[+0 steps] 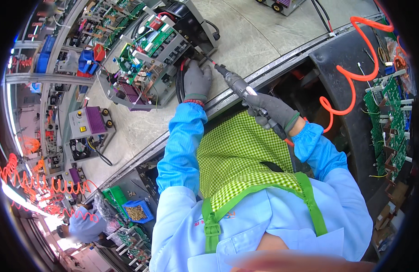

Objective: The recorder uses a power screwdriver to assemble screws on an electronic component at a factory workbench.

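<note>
My right hand point(275, 111), in a grey glove, is closed around an air screwdriver point(236, 84). The driver's thin bit points up and left at the lower edge of an opened machine point(173, 41) with green circuit boards and a dark metal housing. My left hand point(198, 81), also gloved in grey, is at that same edge, left of the bit. Its fingers curl in against the machine beside black cables point(180, 84); the fingertips are partly hidden, so I cannot make out what they grip.
On the metal bench point(132, 131) stands a small purple-sided unit point(89, 122). A blue bin of screws point(137, 211) sits below at left. An orange coiled air hose point(350, 86) hangs at right, near upright circuit boards point(391, 122). Another person point(84, 224) is at lower left.
</note>
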The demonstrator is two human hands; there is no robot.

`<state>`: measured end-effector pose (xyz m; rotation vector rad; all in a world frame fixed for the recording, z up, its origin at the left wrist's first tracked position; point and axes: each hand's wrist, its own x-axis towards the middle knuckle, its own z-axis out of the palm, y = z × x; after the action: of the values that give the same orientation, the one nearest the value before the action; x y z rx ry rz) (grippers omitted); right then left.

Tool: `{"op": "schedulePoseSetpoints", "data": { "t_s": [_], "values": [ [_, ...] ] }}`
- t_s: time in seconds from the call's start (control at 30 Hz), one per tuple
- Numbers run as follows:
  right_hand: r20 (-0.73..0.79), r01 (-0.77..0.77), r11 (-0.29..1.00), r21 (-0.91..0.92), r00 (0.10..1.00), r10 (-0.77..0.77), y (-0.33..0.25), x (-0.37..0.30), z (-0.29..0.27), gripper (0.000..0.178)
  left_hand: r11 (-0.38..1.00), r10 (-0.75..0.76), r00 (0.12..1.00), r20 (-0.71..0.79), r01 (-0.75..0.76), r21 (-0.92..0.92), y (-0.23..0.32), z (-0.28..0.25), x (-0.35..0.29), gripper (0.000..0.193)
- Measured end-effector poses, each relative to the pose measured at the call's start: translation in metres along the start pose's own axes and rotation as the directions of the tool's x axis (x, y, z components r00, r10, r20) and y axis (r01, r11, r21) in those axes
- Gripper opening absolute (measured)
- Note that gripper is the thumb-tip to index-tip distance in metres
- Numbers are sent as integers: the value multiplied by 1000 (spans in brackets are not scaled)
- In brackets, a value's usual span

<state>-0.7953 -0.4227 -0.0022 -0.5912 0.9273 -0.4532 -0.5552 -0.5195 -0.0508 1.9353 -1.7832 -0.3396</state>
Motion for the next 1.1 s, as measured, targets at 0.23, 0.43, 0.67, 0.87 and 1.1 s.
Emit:
{"op": "schedulePoseSetpoints", "data": {
  "t_s": [0.23, 0.43, 0.67, 0.87, 1.1],
  "values": [
    [1, 4, 1000, 24, 1000, -4, 12, 5, 8, 46, 1000, 19, 1000, -1, -19, -5, -7, 2, 0, 33],
    [-5, 116, 989, 91, 993, -116, 34, 15, 36, 47, 994, 76, 997, 11, -76, 73, -6, 2, 3, 34],
    [81, 113, 990, 84, 989, -120, 36, 20, 17, 42, 981, 152, 988, -6, -150, 126, -13, 1, 4, 37],
    [120, 99, 988, 116, 986, -113, 32, 17, 15, 45, 976, 184, 983, 10, -184, 114, -26, 4, 8, 35],
    [103, 220, 962, 161, 966, -238, 53, 25, 44, 52, 913, 130, 962, 241, -211, 348, -2, -29, 3, 40]
  ]
}}
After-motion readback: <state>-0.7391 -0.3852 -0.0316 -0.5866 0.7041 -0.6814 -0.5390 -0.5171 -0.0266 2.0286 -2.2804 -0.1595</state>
